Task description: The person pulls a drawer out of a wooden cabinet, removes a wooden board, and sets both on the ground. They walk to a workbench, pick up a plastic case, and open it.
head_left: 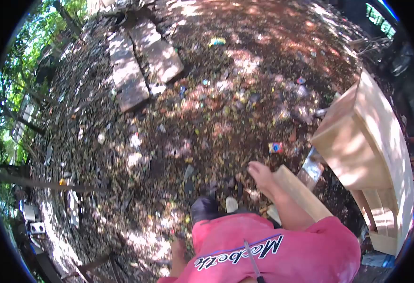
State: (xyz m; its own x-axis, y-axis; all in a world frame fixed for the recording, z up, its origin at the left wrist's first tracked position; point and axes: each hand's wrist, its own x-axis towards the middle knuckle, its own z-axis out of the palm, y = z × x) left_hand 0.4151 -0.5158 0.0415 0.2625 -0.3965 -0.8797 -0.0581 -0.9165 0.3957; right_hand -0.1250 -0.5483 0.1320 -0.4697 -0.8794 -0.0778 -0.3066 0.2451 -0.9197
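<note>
My right hand (260,172) reaches forward over the leaf-covered ground. Its fingers are bunched near the tip and too small to read clearly. A pale wooden board (301,192) runs along the outer side of that forearm, close to the wrist. Low in the view, my left hand (178,246) hangs beside the pink shirt (282,250), its fingers indistinct. Over the shirt front lies a thin pointed object (253,259) with a dark end. A dark shoe (204,209) shows beyond the shirt hem.
A large pale wooden cabinet (353,151) stands tilted at the right. Two weathered boards (129,70) lie flat at the upper left. Scattered litter includes a colourful packet (275,147). Thin poles (51,185) and white objects (37,228) are at the left.
</note>
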